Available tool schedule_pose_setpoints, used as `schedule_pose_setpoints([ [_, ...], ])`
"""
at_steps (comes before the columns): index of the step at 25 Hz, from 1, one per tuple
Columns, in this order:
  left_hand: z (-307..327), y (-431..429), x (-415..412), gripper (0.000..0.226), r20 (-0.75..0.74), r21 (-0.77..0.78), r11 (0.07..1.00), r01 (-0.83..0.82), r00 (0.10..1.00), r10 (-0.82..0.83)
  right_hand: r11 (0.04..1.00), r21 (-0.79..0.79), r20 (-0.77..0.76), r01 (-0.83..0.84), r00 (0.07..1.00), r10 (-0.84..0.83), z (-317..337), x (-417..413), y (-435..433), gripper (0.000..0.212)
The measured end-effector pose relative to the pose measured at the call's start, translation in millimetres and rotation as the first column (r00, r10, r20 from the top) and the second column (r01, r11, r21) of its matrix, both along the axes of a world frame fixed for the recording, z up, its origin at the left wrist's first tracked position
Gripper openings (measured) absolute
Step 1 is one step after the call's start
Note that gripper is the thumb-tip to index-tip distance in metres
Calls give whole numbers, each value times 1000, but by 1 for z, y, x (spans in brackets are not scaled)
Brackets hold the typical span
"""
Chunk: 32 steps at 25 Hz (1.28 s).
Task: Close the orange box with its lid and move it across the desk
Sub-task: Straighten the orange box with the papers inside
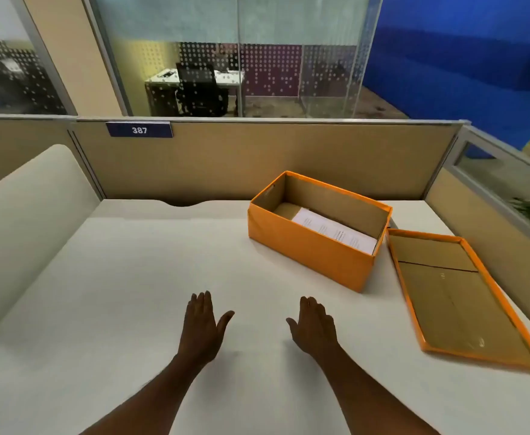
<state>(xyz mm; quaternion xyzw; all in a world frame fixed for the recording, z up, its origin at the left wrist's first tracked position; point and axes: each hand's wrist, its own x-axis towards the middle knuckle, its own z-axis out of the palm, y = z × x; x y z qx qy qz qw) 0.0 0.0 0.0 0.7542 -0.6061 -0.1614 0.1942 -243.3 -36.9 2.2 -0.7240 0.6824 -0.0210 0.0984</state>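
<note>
An orange box [307, 251] stands open on the white desk [132, 277], right of centre near the back. White printed papers [336, 230] lie inside it. Its orange lid [458, 293] lies upside down on the desk just right of the box, brown inside facing up. My left hand [202, 324] and my right hand [315, 326] hover flat over the desk's front middle, fingers apart, holding nothing. Both are well short of the box and to its left.
Beige partition walls [257, 158] close the desk at the back and right, with a blue "387" plate [139, 130]. A rounded white panel [28, 221] rises at the left. Behind the glass are another desk and a black chair [199, 89].
</note>
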Motion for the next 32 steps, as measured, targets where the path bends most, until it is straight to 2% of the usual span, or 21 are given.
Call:
schedule_pose_setpoints([
  [5, -22, 13, -15, 80, 64, 126, 991, -33, 998, 26, 989, 150, -4, -15, 1000, 16, -15, -18, 8, 48],
  [8, -17, 12, -28, 111, 144, 57, 998, -7, 990, -1, 980, 197, 17, -34, 999, 31, -16, -31, 0, 43],
  [10, -17, 7, -37, 114, 165, 27, 999, -20, 986, 15, 980, 195, 31, -50, 999, 45, -15, -40, -7, 40],
  [13, -6, -8, -51, 78, 150, 96, 990, -104, 985, 89, 992, 101, 89, -78, 994, 69, -9, -52, -22, 34],
  [15, 1, -25, -60, 46, 51, 103, 979, -174, 984, 169, 996, -6, 153, -90, 984, 90, 0, -56, -34, 29],
  [18, 13, -56, -78, 35, -167, 114, 959, -259, 947, 275, 985, -145, 212, -99, 969, 128, 20, -59, -58, 24],
  [22, 29, -97, -103, 34, -359, 141, 936, -323, 864, 352, 943, -328, 321, -46, 934, 158, 53, -59, -88, 21],
  [25, 45, -124, -124, 43, -520, 149, 915, -376, 757, 396, 900, -434, 366, -23, 909, 200, 77, -61, -116, 24],
  [28, 59, -154, -147, 47, -597, 188, 889, -418, 670, 441, 859, -512, 377, 1, 899, 224, 98, -68, -156, 25],
  [30, 66, -176, -162, 49, -658, 265, 849, -456, 559, 505, 833, -553, 371, 17, 900, 228, 107, -77, -186, 25],
  [32, 74, -195, -177, 64, -707, 406, 788, -463, 388, 592, 832, -554, 333, 10, 919, 211, 112, -88, -218, 24],
])
